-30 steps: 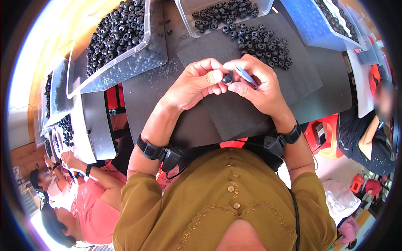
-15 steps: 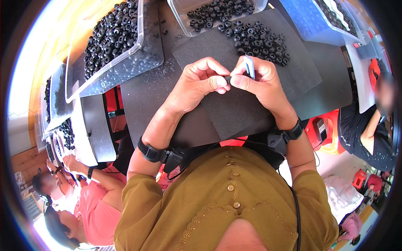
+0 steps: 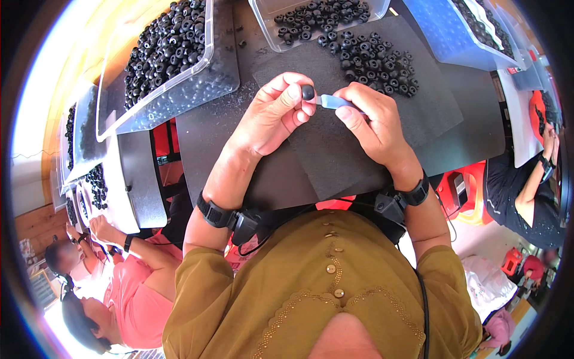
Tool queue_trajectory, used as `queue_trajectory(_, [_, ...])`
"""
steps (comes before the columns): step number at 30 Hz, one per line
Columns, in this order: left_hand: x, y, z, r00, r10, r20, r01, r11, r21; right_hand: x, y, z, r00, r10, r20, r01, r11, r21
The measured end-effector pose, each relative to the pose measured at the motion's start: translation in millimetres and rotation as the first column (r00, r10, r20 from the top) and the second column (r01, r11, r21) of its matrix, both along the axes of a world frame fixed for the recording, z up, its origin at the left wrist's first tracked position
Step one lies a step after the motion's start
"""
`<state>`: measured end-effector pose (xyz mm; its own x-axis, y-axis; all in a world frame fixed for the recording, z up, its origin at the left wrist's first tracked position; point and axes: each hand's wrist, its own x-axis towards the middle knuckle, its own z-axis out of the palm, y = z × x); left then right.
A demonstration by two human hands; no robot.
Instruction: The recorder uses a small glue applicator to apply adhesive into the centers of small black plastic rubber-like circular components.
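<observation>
Pinched between the thumb and fingers of my left hand (image 3: pixel 269 116) is a small round black piece (image 3: pixel 308 92), smooth and bead-like. My right hand (image 3: pixel 378 122) grips a small light-blue-handled tool (image 3: pixel 333 102), whose thin, pale, blade-like tip points left and meets or nearly meets the piece's right side; contact cannot be made out. Both hands are raised over a dark mat (image 3: pixel 430 116) on the table. Just beyond my right hand lies a loose pile of similar black pieces (image 3: pixel 376 63), some showing a round hole.
A clear bin (image 3: pixel 206 57) full of black pieces stands at the far left. Another clear bin (image 3: pixel 267 33) sits at the far middle, and a bluish one (image 3: pixel 463 51) at the far right. Black crumbs dot the table (image 3: pixel 209 131). Other people sit on both sides.
Both hands were close together around a black piece, with the blue tool upright in my right hand. Now they are farther apart, the tool lies sideways toward the piece, and the piece is plainly visible.
</observation>
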<state>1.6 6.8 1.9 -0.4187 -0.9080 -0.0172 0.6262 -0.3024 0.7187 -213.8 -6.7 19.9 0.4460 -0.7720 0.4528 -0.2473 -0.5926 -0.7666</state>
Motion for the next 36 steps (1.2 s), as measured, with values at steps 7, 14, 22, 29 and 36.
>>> queue_trajectory(7, [-1, -1, -1, 0.999, 0.010, 0.046, -0.009, 1.000, -0.021, 2, -1, 1, 0.997, -0.025, -0.072, 0.019, 0.996, -0.090])
queue_trajectory(14, [2, -2, -2, 0.994, 0.035, 0.104, -0.031, 0.999, -0.041, 0, 0, -1, 0.993, -0.049, -0.108, 0.037, 0.992, -0.117])
queue_trajectory(22, [1, -1, 1, 0.991, 0.051, 0.125, -0.047, 0.998, -0.036, 0, 0, 0, 0.993, -0.059, -0.104, 0.047, 0.993, -0.106])
queue_trajectory(29, [-7, 6, 13, 0.981, 0.002, 0.194, 0.020, 0.994, -0.112, -4, -7, -3, 0.948, -0.307, 0.082, 0.303, 0.951, 0.052])
queue_trajectory(36, [45, 8, 92, 0.590, 0.709, 0.387, -0.280, 0.629, -0.725, -7, -3, -3, 0.912, -0.321, 0.254, 0.299, 0.946, 0.122])
